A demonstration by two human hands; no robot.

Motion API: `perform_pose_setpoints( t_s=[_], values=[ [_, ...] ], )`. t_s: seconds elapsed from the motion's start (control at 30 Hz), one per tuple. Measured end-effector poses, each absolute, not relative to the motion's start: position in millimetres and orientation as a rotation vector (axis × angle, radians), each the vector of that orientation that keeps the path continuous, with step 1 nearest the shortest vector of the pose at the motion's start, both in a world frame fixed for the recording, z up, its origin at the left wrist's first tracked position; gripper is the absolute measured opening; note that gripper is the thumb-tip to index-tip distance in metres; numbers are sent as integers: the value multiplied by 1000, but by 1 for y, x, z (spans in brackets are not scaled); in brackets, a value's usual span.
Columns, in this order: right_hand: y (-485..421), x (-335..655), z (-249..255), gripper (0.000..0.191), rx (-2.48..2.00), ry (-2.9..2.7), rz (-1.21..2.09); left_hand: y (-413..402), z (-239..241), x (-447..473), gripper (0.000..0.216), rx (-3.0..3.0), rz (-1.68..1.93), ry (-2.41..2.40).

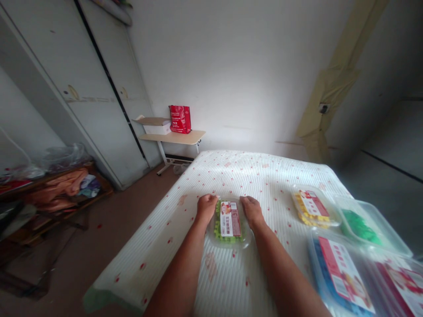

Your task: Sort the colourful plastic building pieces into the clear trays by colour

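Observation:
A clear plastic box of light-green pieces (229, 223) with a red and white label lies on the white mattress (231, 176). My left hand (205, 208) is curled against the box's left edge. My right hand (252, 210) is curled against its right edge. Both hands grip the box between them, and the box rests on the mattress. The fingertips are tucked at the far side of the box and partly hidden.
At the right lie a box of yellow pieces (312, 208), a box of green pieces (363, 226), a box of blue pieces (340, 277) and a box of red pieces (401, 281). A small side table (172, 137) with a red bag (179, 119) stands by the wall. Cluttered shelves (56, 193) stand at the left.

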State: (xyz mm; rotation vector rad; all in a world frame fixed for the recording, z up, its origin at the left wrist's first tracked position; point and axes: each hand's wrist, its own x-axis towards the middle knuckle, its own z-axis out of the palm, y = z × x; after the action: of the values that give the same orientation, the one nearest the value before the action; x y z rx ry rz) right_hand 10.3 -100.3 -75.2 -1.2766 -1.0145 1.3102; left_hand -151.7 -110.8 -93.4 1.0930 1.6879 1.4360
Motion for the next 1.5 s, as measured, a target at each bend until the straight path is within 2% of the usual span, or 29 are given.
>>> perform_pose_setpoints(
  t_s=[0.23,0.6,0.73,0.83,1.03,1.23,1.5],
  values=[
    [-99,9,-78,22,-1270,-1015,1328,-109,-98,-150,26,1114,1418,1715],
    [-93,16,-84,25,-1309,-1172,1166,-113,-92,-152,18,1286,1383,1743],
    [-93,16,-80,31,-1289,-1220,1181,-114,-85,-155,28,1353,1357,1639],
    [-94,16,-76,35,-1276,-1240,1227,-114,-81,-156,27,1354,1340,1571],
    [-89,17,-67,20,-1353,-1239,1310,-113,-74,-156,22,1217,1325,1572],
    [-84,12,-61,20,-1377,-1250,1370,-102,-67,-151,24,1120,1201,1582],
    [-74,9,-71,19,-1391,-1327,1284,-93,-64,-139,14,1112,1045,1612]
  ],
)
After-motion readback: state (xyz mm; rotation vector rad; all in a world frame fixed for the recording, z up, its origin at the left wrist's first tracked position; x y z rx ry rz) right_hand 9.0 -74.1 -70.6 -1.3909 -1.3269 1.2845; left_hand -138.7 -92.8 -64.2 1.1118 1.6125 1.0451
